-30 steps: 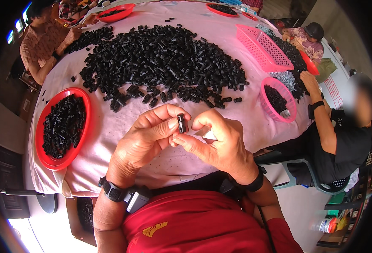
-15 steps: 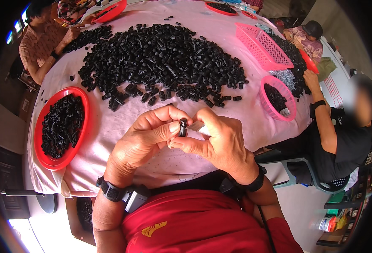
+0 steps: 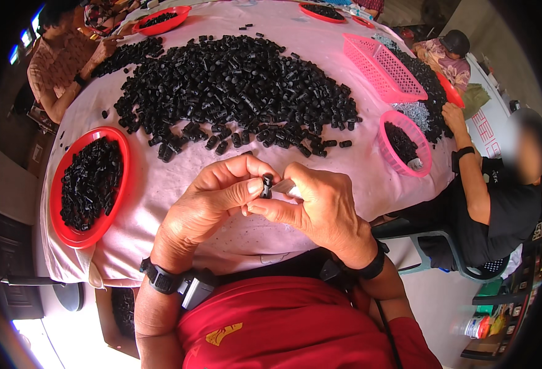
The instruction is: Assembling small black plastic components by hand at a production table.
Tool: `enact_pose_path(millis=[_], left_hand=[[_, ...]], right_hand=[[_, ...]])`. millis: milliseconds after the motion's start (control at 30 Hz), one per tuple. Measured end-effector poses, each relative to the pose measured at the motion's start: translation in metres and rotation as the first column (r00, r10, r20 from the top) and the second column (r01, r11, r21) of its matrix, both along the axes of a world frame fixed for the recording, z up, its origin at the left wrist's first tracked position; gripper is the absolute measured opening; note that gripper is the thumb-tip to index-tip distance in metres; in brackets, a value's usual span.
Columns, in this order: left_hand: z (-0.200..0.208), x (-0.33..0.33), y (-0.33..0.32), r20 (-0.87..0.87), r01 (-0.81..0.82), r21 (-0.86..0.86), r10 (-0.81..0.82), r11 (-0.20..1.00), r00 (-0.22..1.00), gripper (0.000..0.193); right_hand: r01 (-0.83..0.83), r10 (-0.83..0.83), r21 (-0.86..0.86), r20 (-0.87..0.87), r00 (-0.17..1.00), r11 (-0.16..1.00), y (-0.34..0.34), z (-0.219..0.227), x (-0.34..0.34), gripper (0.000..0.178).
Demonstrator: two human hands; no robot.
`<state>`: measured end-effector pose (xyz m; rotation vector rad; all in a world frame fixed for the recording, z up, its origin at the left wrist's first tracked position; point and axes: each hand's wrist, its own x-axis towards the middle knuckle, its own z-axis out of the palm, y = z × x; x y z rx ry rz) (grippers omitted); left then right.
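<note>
My left hand (image 3: 225, 190) pinches a small black plastic part (image 3: 267, 184) between thumb and fingertips, over the near edge of the table. Closed around a small pale knife (image 3: 288, 187) is my right hand (image 3: 323, 200); the blade's pointed end meets the black part, and most of the handle is hidden in the fingers. My right thumb presses toward the part from below. Just beyond both hands spreads a large heap of similar black parts (image 3: 234, 86), with several loose ones along its near side.
A red tray (image 3: 123, 178) of finished-looking black pieces sits at left. On the right stand a round pink basket (image 3: 427, 154) and a rectangular pink basket (image 3: 400, 83), near silvery bits (image 3: 414, 114). Co-workers sit around the cloth-covered table (image 3: 154, 203); one person's arm (image 3: 472, 169) reaches in from the right.
My hands stay almost in place. The knife and the right hand's fingers have shifted very slightly against the black part. At the far left, the red tray has moved a little to the right.
</note>
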<state>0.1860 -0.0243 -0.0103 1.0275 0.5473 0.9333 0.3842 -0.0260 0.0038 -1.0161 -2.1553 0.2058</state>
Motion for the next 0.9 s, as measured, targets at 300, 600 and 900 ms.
enact_pose_path(millis=[300,600,900], left_hand=[[0.000,-0.002,0.002,-0.019,0.002,-0.027,-0.003,1.000,1.000,0.020],[0.002,-0.001,0.000,0.034,0.029,-0.053,-0.027,0.998,0.999,0.023],[0.001,-0.006,0.000,0.092,0.087,-0.160,-0.073,0.983,0.993,0.024]], right_hand=[[-0.013,0.013,-0.017,0.022,1.000,1.000,0.000,-0.002,0.000,0.044],[-0.001,0.001,-0.004,0.025,1.000,1.000,-0.001,0.003,0.000,0.043],[-0.181,0.143,-0.101,-0.309,0.940,0.978,-0.003,0.008,0.000,0.026]])
